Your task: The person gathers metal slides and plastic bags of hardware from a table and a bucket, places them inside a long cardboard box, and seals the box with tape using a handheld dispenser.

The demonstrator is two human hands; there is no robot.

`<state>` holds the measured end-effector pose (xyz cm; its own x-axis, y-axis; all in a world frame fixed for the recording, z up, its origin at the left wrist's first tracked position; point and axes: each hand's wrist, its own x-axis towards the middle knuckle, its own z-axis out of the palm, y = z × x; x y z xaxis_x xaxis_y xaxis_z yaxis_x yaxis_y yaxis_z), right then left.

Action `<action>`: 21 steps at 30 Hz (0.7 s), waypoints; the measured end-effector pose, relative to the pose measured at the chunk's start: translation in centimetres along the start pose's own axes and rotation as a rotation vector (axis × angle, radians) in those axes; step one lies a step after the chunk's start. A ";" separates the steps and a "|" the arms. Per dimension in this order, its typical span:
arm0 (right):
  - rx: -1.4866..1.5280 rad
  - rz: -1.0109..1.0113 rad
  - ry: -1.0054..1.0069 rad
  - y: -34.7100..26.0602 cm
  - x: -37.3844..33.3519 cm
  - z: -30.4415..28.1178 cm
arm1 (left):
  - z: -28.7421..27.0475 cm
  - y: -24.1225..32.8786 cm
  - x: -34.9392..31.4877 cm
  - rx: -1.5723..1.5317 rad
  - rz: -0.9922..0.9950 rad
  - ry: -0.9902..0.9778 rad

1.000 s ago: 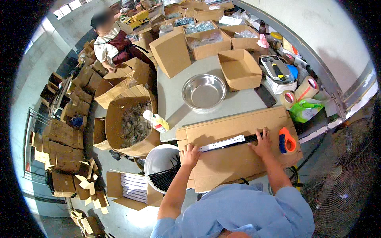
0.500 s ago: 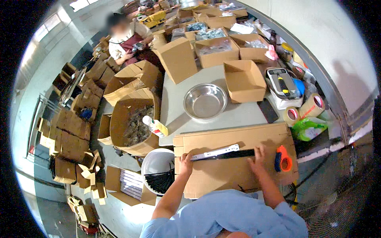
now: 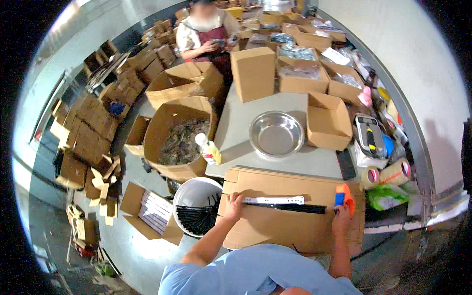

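Note:
A white metal strip with holes (image 3: 275, 200), like a drawer slide, lies above a bundle of thin black strips (image 3: 300, 208) on flat cardboard (image 3: 275, 231). My left hand (image 3: 235, 206) is closed on the left ends of the strips, its fingers bent over them. At the right side of the cardboard, my right hand (image 3: 342, 220) grips an orange tape dispenser (image 3: 348, 199) with a blue part, which stands up from the fingers. The strips' right ends lie free, a short way from the right hand.
A steel bowl (image 3: 277, 135) and a shallow open box (image 3: 328, 123) stand beyond the cardboard. White bucket (image 3: 184, 189) of black strips and a bottle (image 3: 209, 150) are at left. Tape rolls (image 3: 396, 171) sit at right. A co-worker (image 3: 209, 37) stands behind large boxes.
My right hand has left the strips' right ends, moved right and taken hold of the orange tape dispenser. The left hand stays on the strips. The view has shifted.

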<state>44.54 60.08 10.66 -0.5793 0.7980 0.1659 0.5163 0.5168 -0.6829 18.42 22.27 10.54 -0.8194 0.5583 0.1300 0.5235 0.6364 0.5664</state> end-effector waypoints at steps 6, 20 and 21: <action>-0.195 -0.400 -0.134 -9.0 9.4 5.8 | -0.4 -0.6 -0.9 -0.166 0.026 0.105; -0.433 -0.118 0.164 -1.9 -3.3 8.5 | -16.9 -17.0 13.6 0.131 -0.221 0.544; -0.446 -0.098 0.172 -2.2 -4.9 8.0 | -16.7 -16.7 14.1 0.119 -0.206 0.526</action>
<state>41.18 52.50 5.67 -0.5451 0.7595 0.3551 0.7066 0.6441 -0.2929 -5.73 10.67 16.51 -0.8972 0.0959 0.4310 0.3382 0.7769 0.5311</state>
